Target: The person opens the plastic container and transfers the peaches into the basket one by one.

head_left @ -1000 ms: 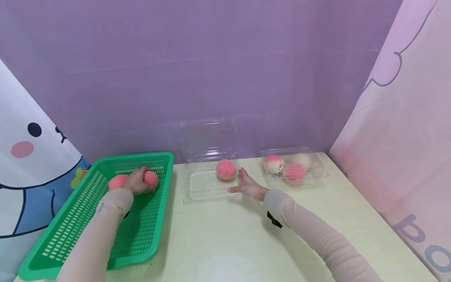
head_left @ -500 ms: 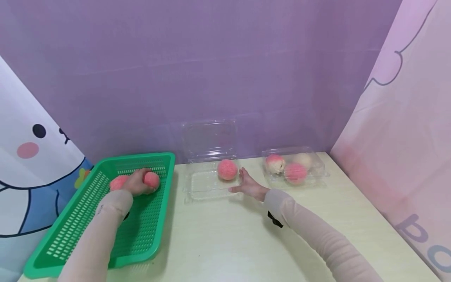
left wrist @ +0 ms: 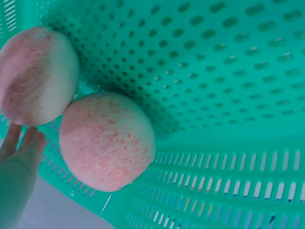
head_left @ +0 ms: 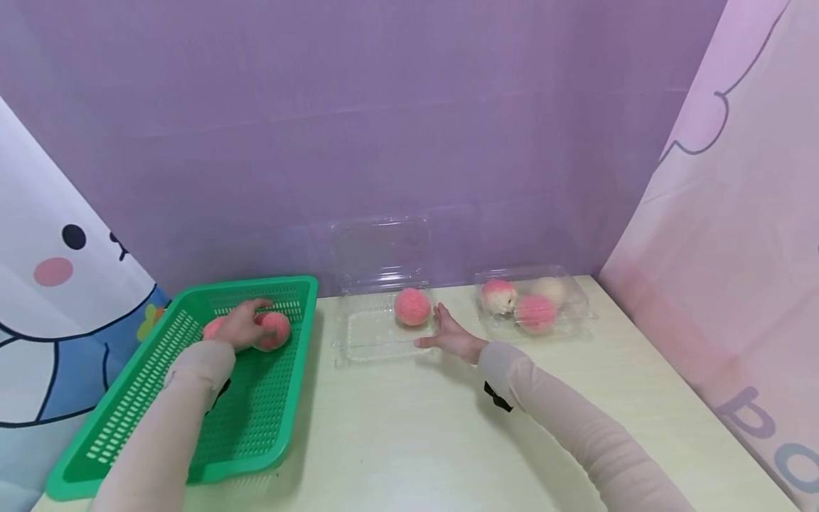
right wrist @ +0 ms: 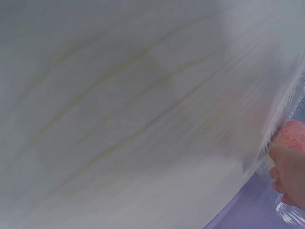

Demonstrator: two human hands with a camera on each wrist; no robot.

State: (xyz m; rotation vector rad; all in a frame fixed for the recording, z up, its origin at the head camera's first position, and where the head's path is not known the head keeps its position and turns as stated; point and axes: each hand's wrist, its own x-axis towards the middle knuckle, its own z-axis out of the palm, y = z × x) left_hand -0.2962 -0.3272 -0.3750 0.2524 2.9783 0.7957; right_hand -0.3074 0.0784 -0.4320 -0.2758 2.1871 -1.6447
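In the head view two pink-and-cream peaches, the right one (head_left: 274, 331) and the left one (head_left: 213, 328), lie in the far end of a green basket (head_left: 297, 370). My left hand (head_left: 242, 326) is over them, partly hiding both, its fingers reaching across the right peach without curling round it. In the left wrist view its fingertips lie against or just beside one peach (left wrist: 40, 76). My right hand (head_left: 456, 337), thumb and fingers spread, stands at the right edge of an open clear plastic clamshell (head_left: 371, 334), beside the peach (head_left: 412, 307) inside it; contact is unclear.
At the right, a closed clear clamshell (head_left: 576, 306) holds several peaches, the front one (head_left: 535, 314) pink. The open clamshell's lid (head_left: 382, 249) stands up before the purple backdrop (head_left: 397, 128). Printed cloth walls bound the pale table (head_left: 397, 441) left and right.
My left hand has loosened from the right peach, rising and shifting slightly left, so more of that peach shows. The right hand stays at the open clamshell.
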